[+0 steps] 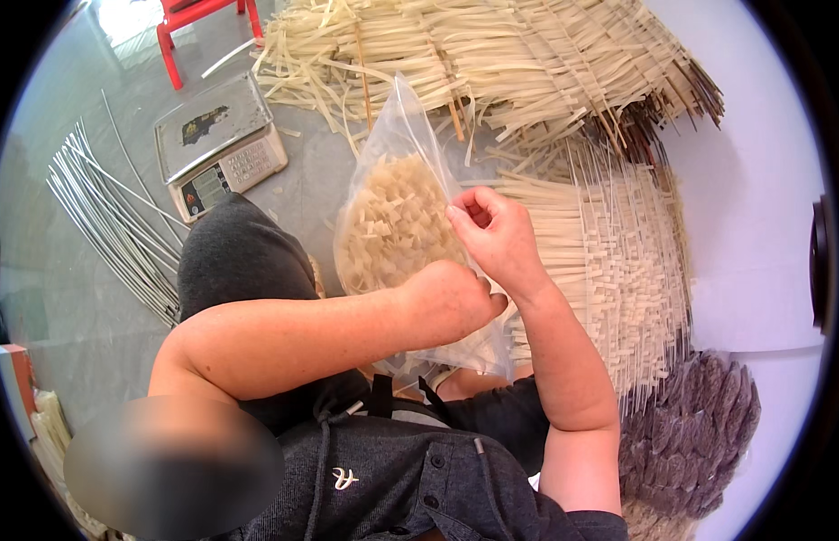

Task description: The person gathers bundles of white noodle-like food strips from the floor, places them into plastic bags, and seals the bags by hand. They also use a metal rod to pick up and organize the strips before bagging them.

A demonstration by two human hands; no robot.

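Observation:
A clear plastic bag [399, 128] holding many small cut, pale yellow strip pieces [399, 223] lies in front of me, its pointed end away from me. My right hand [497, 230] pinches the bag's right edge between thumb and fingertips. Just below it, my left hand [453, 301] reaches across from the left with fingers curled down at the same edge. Those fingers are mostly hidden from above, so their hold on the plastic cannot be made out. Part of the bag [473, 351] shows below my left forearm.
A digital scale [213, 142] and a bundle of thin metal rods [115, 237] are at left. Pale strips on skewers [419, 61] lie across the top; more skewered strips [622, 270] are at right. Dark wrapped bundles [696, 433] sit lower right, a red stool [203, 17] top left.

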